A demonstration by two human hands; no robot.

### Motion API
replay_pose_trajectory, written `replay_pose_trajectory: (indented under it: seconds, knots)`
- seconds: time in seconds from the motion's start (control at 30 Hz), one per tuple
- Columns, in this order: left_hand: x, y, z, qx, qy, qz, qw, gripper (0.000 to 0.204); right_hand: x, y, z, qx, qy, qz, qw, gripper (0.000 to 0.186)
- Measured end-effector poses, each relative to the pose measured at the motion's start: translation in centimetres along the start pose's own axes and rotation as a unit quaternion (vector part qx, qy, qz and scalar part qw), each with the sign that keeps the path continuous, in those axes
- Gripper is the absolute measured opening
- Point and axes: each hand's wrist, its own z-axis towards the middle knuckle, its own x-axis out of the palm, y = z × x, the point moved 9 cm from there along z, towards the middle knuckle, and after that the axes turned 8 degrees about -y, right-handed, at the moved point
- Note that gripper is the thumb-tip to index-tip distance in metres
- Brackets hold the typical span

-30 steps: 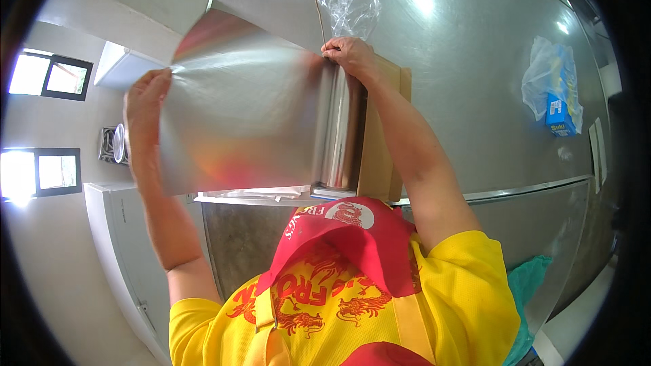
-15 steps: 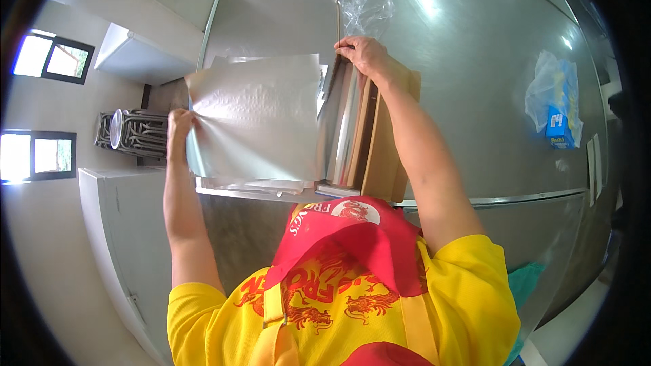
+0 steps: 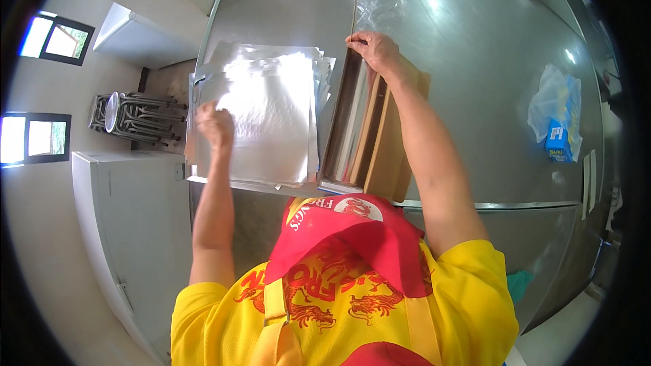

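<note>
Foil stack (image 3: pixel 272 122) at nine o'clock from the foil box (image 3: pixel 374 130), hands well apart!
Left hand (image 3: pixel 215 126), blurred, curls over the stack's nine-o'clock side, grip unclear; right hand (image 3: pixel 373 51) bunches fingers at the box's twelve-o'clock end, hold also unclear.

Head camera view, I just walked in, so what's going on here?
A person in a yellow shirt is at a metal table, working with silvery foil. The left hand, blurred, is over a loose pile of foil sheets; whether it touches them is unclear. The right hand has its fingertips at the far end of an open, long cardboard box with a foil roll inside. The pile lies left of the box, and a crumpled clear plastic bag lies beyond it.
</note>
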Motion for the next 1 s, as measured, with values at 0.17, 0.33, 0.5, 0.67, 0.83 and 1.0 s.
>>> replay_pose_trajectory:
  seconds: [0.17, 0.33, 0.5, 0.67, 0.83, 1.0]
  knots:
    - [-2.0, -26.7, -11.7, 0.247, 0.18, -0.207, 0.929, 0.031, -0.1, -0.8, 0.0, -0.03, -0.025, 0.008, 0.999, 0.022]
    - [3.5, -30.1, -11.8, 0.266, 0.207, 0.023, 0.941, 0.03, -0.5, 0.2, -0.2, -0.023, -0.025, 0.019, 0.999, 0.021]
    - [4.8, -28.4, -9.8, 0.16, 0.18, -0.085, 0.967, 0.024, -0.3, 0.0, 0.6, -0.047, -0.045, 0.035, 0.997, 0.021]
    - [-1.0, -23.7, -3.1, 0.024, 0.145, -0.242, 0.959, 0.021, -0.2, -0.2, -0.1, -0.055, -0.044, 0.035, 0.997, 0.02]
    - [-8.9, -21.2, 5.6, -0.045, 0.234, -0.335, 0.911, 0.02, -0.1, -0.8, 0.1, -0.028, -0.035, 0.056, 0.997, 0.023]
    - [-15.0, -19.3, 10.7, -0.099, 0.23, -0.338, 0.907, 0.021, -0.6, 0.0, -0.1, -0.034, -0.04, 0.049, 0.997, 0.022]
